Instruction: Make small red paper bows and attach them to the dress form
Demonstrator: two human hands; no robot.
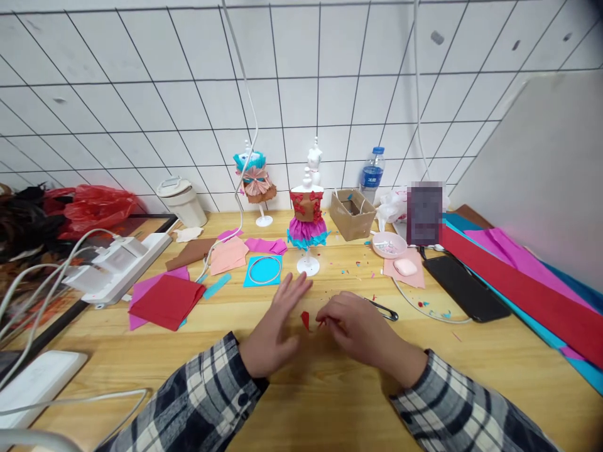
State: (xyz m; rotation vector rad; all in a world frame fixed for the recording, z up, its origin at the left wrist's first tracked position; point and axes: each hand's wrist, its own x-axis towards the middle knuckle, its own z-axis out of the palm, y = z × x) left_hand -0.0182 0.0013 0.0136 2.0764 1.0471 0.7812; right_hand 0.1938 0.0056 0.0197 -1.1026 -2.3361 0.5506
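My left hand (277, 329) hovers over the table with its fingers spread and nothing held. Just right of its fingers lies a small red scrap (305, 321). My right hand (360, 329) is closed in a pinch on a tiny red piece (321, 324); its exact shape is hard to make out. Beside the right hand a black looped handle (389, 311) shows, its other end hidden behind the hand. Beyond both hands stands a small white dress form (308, 266), wearing a brown top with red bows (306, 207) and a magenta skirt with blue trim (308, 231).
Red sheets (167, 302), a blue square with a hoop (262, 271) and peach sheets (228, 255) lie left. A cardboard box (353, 216), a pink bowl (389, 245) and a black phone (464, 285) stand or lie right. A power strip (127, 270) borders the left.
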